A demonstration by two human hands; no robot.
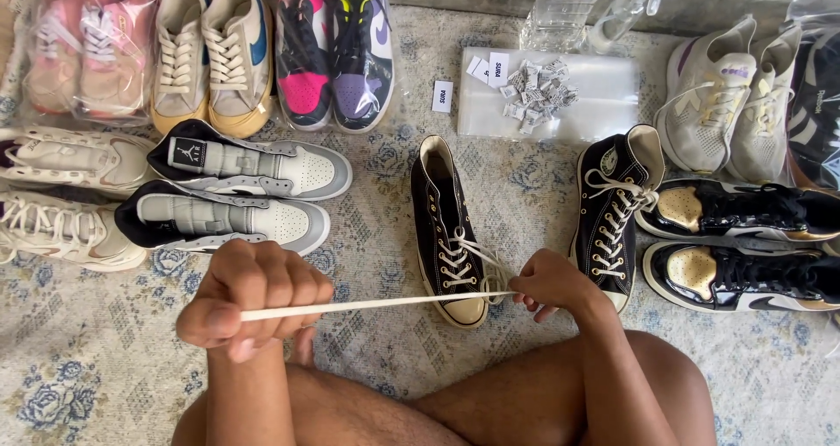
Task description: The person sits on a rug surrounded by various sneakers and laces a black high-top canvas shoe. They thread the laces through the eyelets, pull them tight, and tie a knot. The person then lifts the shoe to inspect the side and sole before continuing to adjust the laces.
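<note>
We've got the lace [367,304] taut, running L–R: left hand [249,297] fisted on its end, right hand [551,284] pinching it by the black high-top [446,231] toe.

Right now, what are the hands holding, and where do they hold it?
Both hold one white shoelace. The left hand grips its free end in a fist; the right hand pinches it beside the black shoe.
</note>
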